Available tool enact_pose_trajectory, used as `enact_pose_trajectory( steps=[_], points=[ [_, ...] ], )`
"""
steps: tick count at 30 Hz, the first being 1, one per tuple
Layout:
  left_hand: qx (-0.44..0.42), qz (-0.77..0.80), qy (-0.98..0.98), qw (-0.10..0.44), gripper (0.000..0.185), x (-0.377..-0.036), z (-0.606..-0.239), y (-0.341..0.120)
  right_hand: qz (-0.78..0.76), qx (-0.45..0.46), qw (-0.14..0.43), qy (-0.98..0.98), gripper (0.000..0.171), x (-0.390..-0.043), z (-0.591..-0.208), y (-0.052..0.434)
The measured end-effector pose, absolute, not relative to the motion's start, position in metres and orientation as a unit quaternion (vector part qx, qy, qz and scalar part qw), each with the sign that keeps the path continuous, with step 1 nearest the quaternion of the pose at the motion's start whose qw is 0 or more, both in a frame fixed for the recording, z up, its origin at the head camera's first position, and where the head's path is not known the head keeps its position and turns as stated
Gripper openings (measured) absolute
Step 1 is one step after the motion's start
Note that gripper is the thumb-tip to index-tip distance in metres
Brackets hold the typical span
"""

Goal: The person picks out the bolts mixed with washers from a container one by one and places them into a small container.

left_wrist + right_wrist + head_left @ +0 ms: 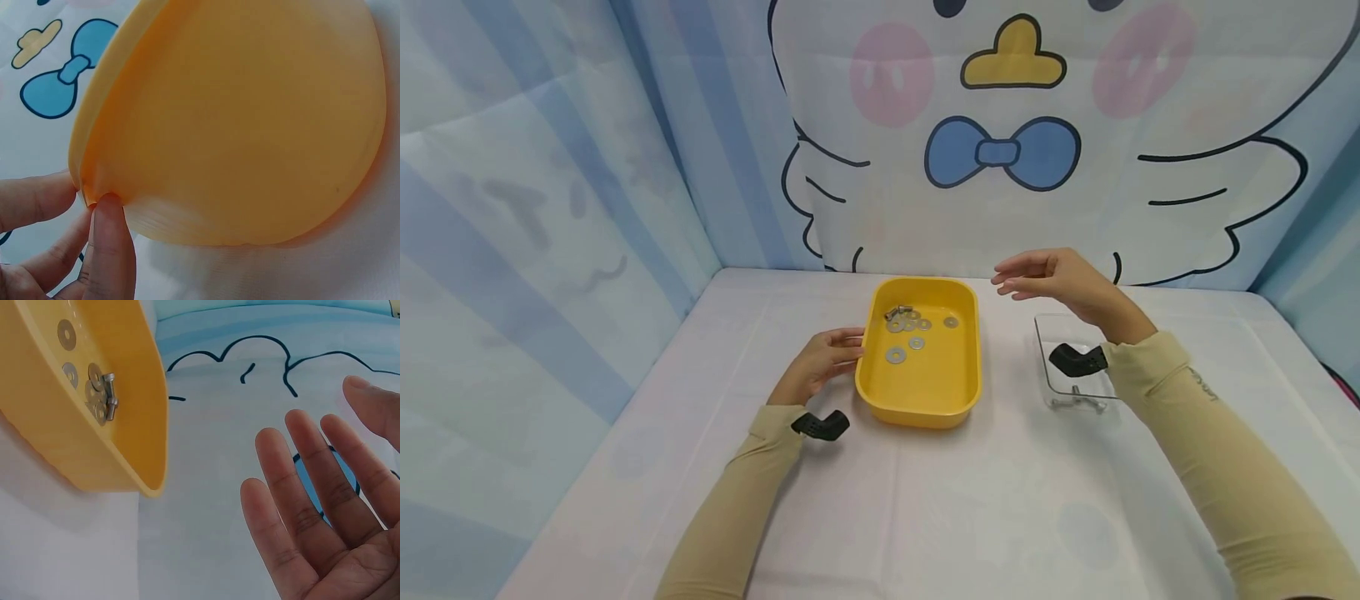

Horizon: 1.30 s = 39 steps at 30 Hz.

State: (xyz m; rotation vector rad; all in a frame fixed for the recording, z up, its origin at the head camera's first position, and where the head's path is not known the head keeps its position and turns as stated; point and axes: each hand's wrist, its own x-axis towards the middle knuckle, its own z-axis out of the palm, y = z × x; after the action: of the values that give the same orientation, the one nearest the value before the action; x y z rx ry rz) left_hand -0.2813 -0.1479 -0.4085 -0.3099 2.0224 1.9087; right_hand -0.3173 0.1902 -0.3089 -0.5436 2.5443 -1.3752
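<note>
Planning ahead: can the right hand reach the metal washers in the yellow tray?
Likely yes: the right hand is empty, the yellow tray open above the metal washers; the left hand only holds its rim.

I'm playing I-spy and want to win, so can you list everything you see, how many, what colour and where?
Tray: one, yellow, middle of the table
Washers: at least six, silvery, in the tray
Bolts: about two, silvery, in the tray
Box: one, clear, right of the tray
More bolts: count unclear, silvery, at the box's near edge
Table: one, whitish, under everything
Cartoon curtains: count unclear, mostly blue and white, around the table
Wrist pieces: two, black, one per wrist
Sleeves: two, beige, on the arms
Hands: two; left pinching the tray's left rim, right raised, holding nothing
</note>
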Motion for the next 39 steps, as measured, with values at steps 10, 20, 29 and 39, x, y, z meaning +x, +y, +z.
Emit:
enact_pose_trajectory(
  steps=[10, 20, 29, 39],
  points=[
    [-0.113, 0.669, 0.714, 0.171, 0.045, -0.283, -0.407, -0.148, -0.453, -0.194, 0.108, 0.863, 0.04, -0.328, -0.309, 0.167],
    [-0.12, 0.664, 0.718, 0.171, 0.044, -0.282, -0.407, -0.148, -0.463, -0.182, 0.13, 0.858, 0.039, -0.339, -0.316, 0.148],
    [-0.113, 0.672, 0.711, 0.173, 0.045, -0.282, -0.407, -0.148, -0.461, -0.18, 0.136, 0.858, 0.038, -0.347, -0.325, 0.133],
    [-0.104, 0.676, 0.71, 0.171, 0.045, -0.282, -0.409, -0.149, -0.447, -0.168, 0.143, 0.867, 0.04, -0.356, -0.339, 0.111]
  ],
)
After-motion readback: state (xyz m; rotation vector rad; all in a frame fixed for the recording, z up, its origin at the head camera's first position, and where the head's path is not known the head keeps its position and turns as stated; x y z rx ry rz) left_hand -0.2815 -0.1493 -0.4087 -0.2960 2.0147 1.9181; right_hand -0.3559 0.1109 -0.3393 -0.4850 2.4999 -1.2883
